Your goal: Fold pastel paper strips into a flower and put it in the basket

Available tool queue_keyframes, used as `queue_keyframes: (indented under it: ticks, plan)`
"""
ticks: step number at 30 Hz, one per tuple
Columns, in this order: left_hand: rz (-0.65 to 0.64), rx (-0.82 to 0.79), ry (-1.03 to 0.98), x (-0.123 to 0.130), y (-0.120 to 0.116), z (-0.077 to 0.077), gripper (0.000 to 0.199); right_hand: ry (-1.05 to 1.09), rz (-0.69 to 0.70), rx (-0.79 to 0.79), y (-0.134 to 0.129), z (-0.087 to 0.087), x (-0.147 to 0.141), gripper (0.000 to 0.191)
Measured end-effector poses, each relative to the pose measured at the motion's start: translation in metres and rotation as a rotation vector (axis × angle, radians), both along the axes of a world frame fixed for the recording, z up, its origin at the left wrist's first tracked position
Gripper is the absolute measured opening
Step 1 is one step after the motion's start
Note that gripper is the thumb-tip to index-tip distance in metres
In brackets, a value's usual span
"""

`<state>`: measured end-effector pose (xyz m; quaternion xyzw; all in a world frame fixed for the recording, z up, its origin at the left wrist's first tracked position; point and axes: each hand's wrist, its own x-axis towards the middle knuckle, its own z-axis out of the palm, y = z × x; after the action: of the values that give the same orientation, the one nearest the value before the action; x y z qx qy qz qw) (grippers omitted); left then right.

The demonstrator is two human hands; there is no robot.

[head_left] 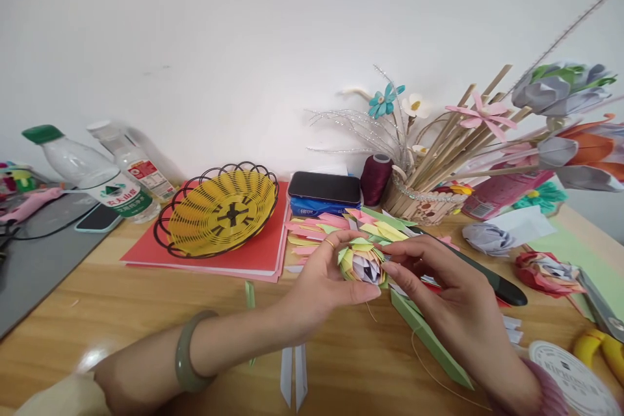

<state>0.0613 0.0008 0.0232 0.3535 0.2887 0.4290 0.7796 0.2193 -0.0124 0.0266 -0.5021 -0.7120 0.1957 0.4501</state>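
Observation:
Between my two hands is a folded paper flower (pixel 363 261) with green and yellow outer petals and a white and lilac middle. My left hand (pixel 327 276) grips it from the left, thumb along its lower front and fingers behind. With thumb and fingertips my right hand (pixel 439 279) pinches the flower's right edge. A thin thread (pixel 429 364) trails on the table below. Folded paper strips (pixel 326 231) in pink, yellow and green lie behind the flower. White folded strips (pixel 293 377) and a long green strip (pixel 429 338) rest nearer to me.
A yellow woven basket (pixel 221 211) sits on red paper (pixel 253 263) at left. Bottles (pixel 117 192) stand farther left. Behind are a phone (pixel 325 187) on a blue pack, a maroon thread spool (pixel 376 179) and a stick-filled holder (pixel 424 201). Scissors (pixel 602 309) and a white reel (pixel 570 374) lie right.

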Motion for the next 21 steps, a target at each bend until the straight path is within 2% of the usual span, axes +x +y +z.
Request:
queue_keyframes:
  ticks: [6, 10, 13, 15, 17, 21]
  plan:
    - [-0.042, 0.072, 0.043, -0.001, 0.001, -0.003, 0.053, 0.246, 0.041, -0.365, 0.007, 0.006, 0.0, 0.024]
    - [-0.091, 0.109, 0.066, -0.002, 0.0, -0.004, 0.051, 0.326, 0.053, -0.423, 0.008, 0.006, 0.0, 0.026]
    - [-0.105, 0.089, 0.037, -0.003, -0.001, -0.003, 0.052, 0.162, 0.0, -0.262, 0.005, 0.003, 0.001, 0.02]
    - [-0.11, 0.073, 0.011, -0.003, -0.002, -0.002, 0.052, 0.012, -0.028, -0.065, 0.001, 0.001, 0.0, 0.013]
    - [-0.109, 0.067, 0.003, -0.003, -0.003, -0.001, 0.044, -0.105, -0.032, 0.124, -0.002, 0.0, -0.001, 0.008]
    - [-0.099, 0.105, 0.001, -0.003, -0.003, -0.001, 0.035, -0.265, -0.035, 0.352, -0.004, -0.004, -0.003, 0.013]
